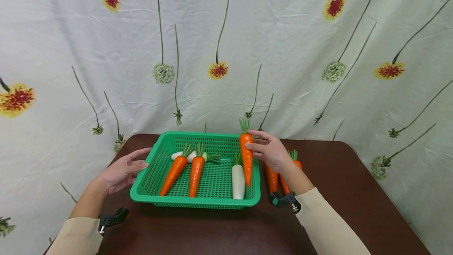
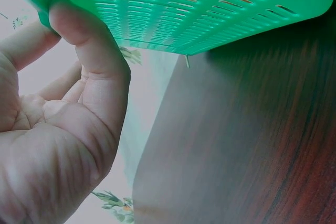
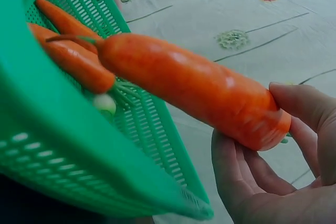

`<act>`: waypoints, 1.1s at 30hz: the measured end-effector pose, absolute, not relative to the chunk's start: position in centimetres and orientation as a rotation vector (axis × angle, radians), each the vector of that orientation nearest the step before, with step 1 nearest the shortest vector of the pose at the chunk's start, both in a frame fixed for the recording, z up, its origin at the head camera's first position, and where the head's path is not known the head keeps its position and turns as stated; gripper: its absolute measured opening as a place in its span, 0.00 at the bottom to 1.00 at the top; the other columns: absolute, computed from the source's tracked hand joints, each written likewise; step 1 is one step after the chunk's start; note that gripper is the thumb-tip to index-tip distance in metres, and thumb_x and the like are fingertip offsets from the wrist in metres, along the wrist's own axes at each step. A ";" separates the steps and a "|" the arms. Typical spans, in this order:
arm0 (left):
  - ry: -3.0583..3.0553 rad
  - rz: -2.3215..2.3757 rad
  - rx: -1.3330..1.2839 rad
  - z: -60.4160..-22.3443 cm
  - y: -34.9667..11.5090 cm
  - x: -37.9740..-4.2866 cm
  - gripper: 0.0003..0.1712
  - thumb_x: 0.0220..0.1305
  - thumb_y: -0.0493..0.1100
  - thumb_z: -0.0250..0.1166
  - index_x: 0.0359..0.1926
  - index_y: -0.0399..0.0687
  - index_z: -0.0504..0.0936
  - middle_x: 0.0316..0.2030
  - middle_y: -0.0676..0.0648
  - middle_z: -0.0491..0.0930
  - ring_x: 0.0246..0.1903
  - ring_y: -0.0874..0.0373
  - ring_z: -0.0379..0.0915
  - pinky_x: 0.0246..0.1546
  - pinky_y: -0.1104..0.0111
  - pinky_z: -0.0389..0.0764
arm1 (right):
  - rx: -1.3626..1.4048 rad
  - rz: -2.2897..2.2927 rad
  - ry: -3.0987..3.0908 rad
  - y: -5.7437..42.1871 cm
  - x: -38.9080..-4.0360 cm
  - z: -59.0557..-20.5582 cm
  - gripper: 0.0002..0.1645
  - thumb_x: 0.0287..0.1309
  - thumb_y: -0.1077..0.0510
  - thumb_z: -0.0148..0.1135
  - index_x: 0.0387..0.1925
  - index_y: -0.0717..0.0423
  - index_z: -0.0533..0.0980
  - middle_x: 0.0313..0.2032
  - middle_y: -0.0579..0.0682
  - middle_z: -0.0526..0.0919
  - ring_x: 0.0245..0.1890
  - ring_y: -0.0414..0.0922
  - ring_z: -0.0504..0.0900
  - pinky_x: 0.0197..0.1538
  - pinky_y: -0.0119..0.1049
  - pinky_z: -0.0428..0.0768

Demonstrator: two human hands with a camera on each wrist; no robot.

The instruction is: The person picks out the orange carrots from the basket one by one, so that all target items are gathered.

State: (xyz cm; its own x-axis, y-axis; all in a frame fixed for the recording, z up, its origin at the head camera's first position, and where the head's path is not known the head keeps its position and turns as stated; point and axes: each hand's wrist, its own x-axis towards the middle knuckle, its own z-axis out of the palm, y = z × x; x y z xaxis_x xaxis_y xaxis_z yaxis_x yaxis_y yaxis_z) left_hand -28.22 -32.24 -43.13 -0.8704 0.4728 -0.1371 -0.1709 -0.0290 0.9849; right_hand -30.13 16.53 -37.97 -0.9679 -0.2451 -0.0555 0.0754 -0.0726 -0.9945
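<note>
My right hand point(image 1: 270, 153) pinches a carrot point(image 1: 245, 156) between thumb and fingers near its leafy top. The carrot hangs at the right end of the green basket point(image 1: 212, 200), its thin tip pointing down. In the right wrist view the held carrot point(image 3: 194, 87) crosses above the basket's rim. At the basket's left rim, my left hand point(image 1: 122, 170) holds the edge; in the left wrist view the thumb point(image 2: 79, 22) bends against the rim. Inside the basket lie two carrots point(image 1: 173, 174), a white radish point(image 1: 238, 180) upright along the right side, and another white radish point(image 1: 191, 156) crosswise behind the carrots.
Two more carrots point(image 1: 271, 180) lie on the dark brown table point(image 1: 339, 192) right of the basket, partly hidden by my right hand and wrist. A white cloth point(image 1: 283, 42) printed with flowers hangs behind the table and along its sides.
</note>
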 end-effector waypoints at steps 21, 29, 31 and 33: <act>1.833 1.972 0.310 -43.2 -32.2 -28.1 0.42 0.78 0.34 0.54 0.82 0.43 0.39 0.53 0.51 0.87 0.47 0.52 0.88 0.49 0.54 0.88 | -0.113 -2.471 1.819 22.4 -28.6 -38.9 0.35 0.68 0.65 0.64 0.73 0.54 0.66 0.43 0.42 0.87 0.43 0.40 0.87 0.47 0.33 0.88; 1.843 1.979 0.305 -43.2 -32.3 -28.1 0.42 0.78 0.34 0.54 0.81 0.42 0.40 0.52 0.52 0.87 0.47 0.53 0.88 0.49 0.54 0.88 | -0.086 -2.500 1.751 25.0 -28.6 -39.1 0.35 0.69 0.65 0.63 0.74 0.53 0.64 0.41 0.43 0.90 0.41 0.40 0.88 0.47 0.33 0.88; 1.840 1.980 0.302 -43.2 -32.2 -28.1 0.42 0.78 0.34 0.54 0.81 0.43 0.41 0.53 0.52 0.87 0.47 0.53 0.88 0.49 0.54 0.88 | -0.068 -2.508 1.738 25.8 -28.5 -39.2 0.35 0.68 0.65 0.64 0.73 0.52 0.66 0.41 0.43 0.90 0.40 0.40 0.88 0.47 0.33 0.88; 1.833 1.981 0.302 -43.1 -32.2 -28.1 0.42 0.78 0.34 0.54 0.82 0.43 0.40 0.53 0.52 0.87 0.48 0.53 0.88 0.50 0.54 0.88 | -0.051 -2.508 1.741 26.7 -28.5 -39.3 0.33 0.68 0.64 0.64 0.71 0.50 0.67 0.41 0.42 0.90 0.40 0.40 0.88 0.48 0.33 0.88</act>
